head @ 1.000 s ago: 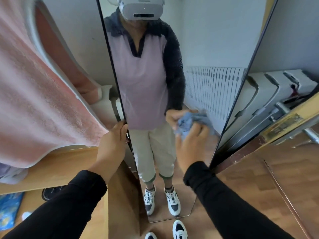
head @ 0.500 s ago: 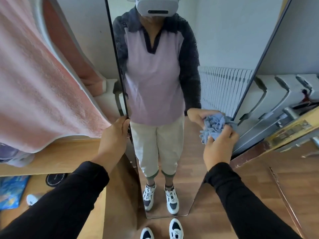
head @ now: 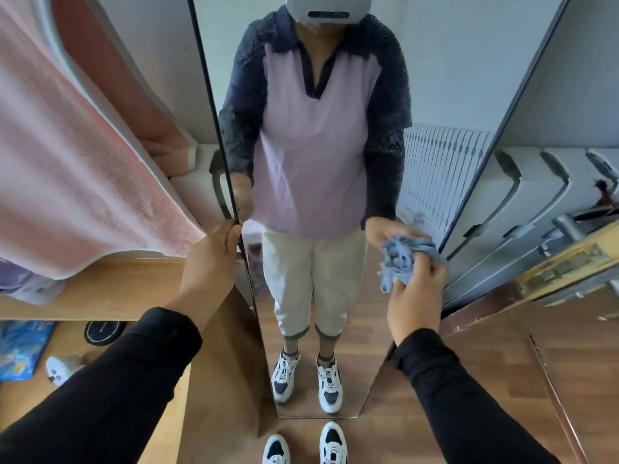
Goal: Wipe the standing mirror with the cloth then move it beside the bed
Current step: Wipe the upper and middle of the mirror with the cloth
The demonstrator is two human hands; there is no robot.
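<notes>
**Hands on the mirror, cloth bunched up**

The mirror [head: 335, 195] stands up tall on the wood floor [head: 502, 380]. It has a thin dark frame. Its bottom edge sits on the floor, just in front of the person's white and black shoes [head: 304, 447].

The left hand [head: 211, 259] holds the mirror's left edge. Its grip is clamped on the frame, with the fingers curled round the thin side. The right hand [head: 415, 303] is near the mirror's right edge, low down. Its grip is clamped on the blue cloth [head: 402, 259], which is all bunched up. The cloth is at the glass, but I cannot tell if it touches.

On the left, a pink blanket [head: 83, 155] hangs over the side of the bed [head: 100, 289]. The bed's wood edge is just beside the mirror's left edge, so there is little room there. Under the bed lie a blue bag [head: 20, 349], a round dark thing [head: 104, 331] and a white shoe [head: 60, 370].

On the right, a white radiator [head: 536, 202] runs along the wall, close behind the mirror's right edge. A wood door edge [head: 569, 262] with a metal handle [head: 566, 226] sticks in from the far right. The floor between the mirror and the door is bare wood.

There is print on the blue bag, but it is too blurry to read.
</notes>
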